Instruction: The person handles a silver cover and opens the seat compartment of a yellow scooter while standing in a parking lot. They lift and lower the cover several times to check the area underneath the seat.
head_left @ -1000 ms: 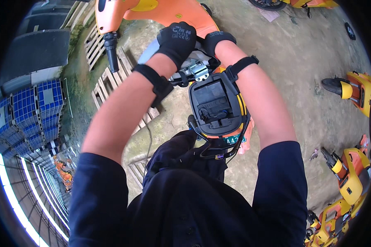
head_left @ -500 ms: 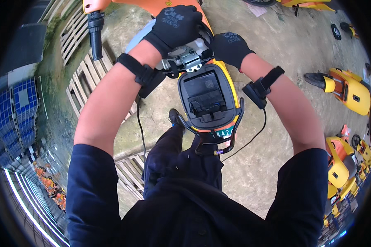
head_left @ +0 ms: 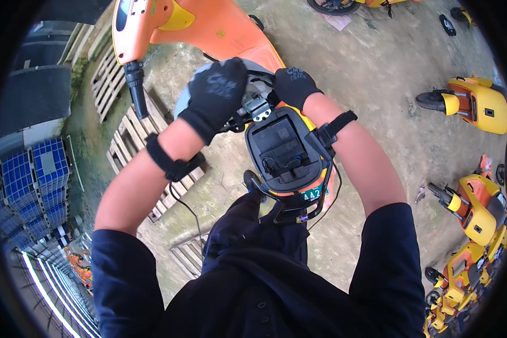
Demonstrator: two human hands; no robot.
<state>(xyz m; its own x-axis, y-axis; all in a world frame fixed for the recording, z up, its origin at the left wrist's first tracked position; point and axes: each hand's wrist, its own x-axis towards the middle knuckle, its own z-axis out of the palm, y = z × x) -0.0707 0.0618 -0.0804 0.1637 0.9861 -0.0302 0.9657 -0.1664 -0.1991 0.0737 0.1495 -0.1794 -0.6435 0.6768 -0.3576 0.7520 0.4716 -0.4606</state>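
My left hand [head_left: 217,93] has shifted right onto the seat hinge bracket [head_left: 257,107], gripping there; right hand [head_left: 294,85] stays clamped beside it. Open battery compartment [head_left: 281,149] now frame centre, so hinge work continues.

scooter body [head_left: 208,28]: glossy orange plastic | gloves [head_left: 217,93]: matt black cloth | pallets [head_left: 127,141]: rough wood

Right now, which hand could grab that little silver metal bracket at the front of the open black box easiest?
Probably the left hand: its gloved fingers lie right beside the silver bracket. The right hand rests behind it, further up.
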